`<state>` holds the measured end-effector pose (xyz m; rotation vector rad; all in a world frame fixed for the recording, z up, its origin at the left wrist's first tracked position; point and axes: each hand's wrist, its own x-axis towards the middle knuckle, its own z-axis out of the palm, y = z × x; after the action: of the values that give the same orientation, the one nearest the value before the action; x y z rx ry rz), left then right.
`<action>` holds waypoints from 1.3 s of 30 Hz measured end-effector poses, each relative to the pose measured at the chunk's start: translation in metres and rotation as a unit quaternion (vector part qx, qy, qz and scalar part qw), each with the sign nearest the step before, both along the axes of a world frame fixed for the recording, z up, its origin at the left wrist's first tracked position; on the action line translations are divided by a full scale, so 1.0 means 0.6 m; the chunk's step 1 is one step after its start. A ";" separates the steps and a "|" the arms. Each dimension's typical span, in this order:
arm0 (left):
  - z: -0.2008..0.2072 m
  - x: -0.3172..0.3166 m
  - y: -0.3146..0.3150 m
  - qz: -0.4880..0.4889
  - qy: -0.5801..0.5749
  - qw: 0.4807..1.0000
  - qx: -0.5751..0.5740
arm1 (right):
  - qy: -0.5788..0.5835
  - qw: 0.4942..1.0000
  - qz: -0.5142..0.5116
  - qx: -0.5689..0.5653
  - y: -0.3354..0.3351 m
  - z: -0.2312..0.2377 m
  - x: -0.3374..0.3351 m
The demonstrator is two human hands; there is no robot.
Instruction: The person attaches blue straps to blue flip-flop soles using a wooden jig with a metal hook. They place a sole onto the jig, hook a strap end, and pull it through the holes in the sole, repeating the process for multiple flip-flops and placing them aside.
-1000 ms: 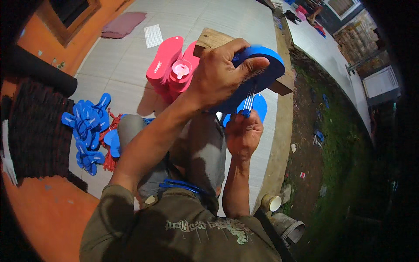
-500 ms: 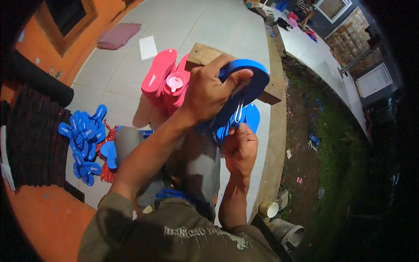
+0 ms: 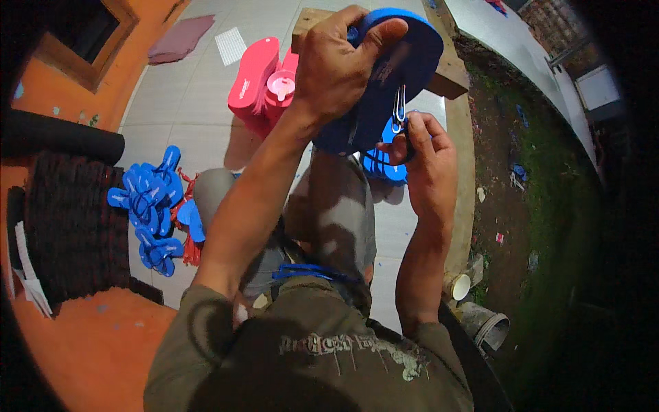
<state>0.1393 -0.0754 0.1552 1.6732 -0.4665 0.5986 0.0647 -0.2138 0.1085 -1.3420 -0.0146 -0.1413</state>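
Note:
My left hand (image 3: 335, 72) grips a flip-flop sole (image 3: 415, 58) with a bright blue rim, thumb across its dark underside, fingers behind. The sole is tilted up in front of me. A thin, shiny wire loop (image 3: 399, 108) stands out against the underside. At the loop's lower end, the thumb and fingers of my right hand (image 3: 431, 154) are pinched on what looks like a dark strap (image 3: 384, 163), which curves below the sole. The fingertips partly hide it. Below and behind lie several blue soles (image 3: 395, 173).
Behind the sole is a wooden block (image 3: 449, 81). Pink soles (image 3: 252, 82) are stacked to its left, beside a pink cup (image 3: 281, 86). Blue flip-flops (image 3: 145, 199) lie piled left of my knee with red strings (image 3: 191, 255). A ledge edge (image 3: 461, 206) drops to soil on the right.
Both hands and the sole have shifted up and right in the picture. My right hand has turned more upright, and the dark strap's curve now shows below the sole.

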 end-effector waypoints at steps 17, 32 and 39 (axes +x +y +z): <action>-0.015 -0.025 0.010 -0.052 0.117 0.988 -0.084 | -0.103 0.981 -0.143 -0.077 0.037 0.039 0.050; -0.026 -0.064 -0.008 0.154 0.032 0.985 -0.069 | -0.090 0.935 -0.152 -0.306 0.043 0.102 0.048; -0.060 -0.132 0.037 -0.157 -0.064 0.985 -0.026 | -0.059 0.986 -0.019 -0.156 0.023 0.004 -0.086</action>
<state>0.0600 -0.0531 0.1194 1.4774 -0.7849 0.4808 0.0133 -0.1997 0.1109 -1.6450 -0.1157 -0.2580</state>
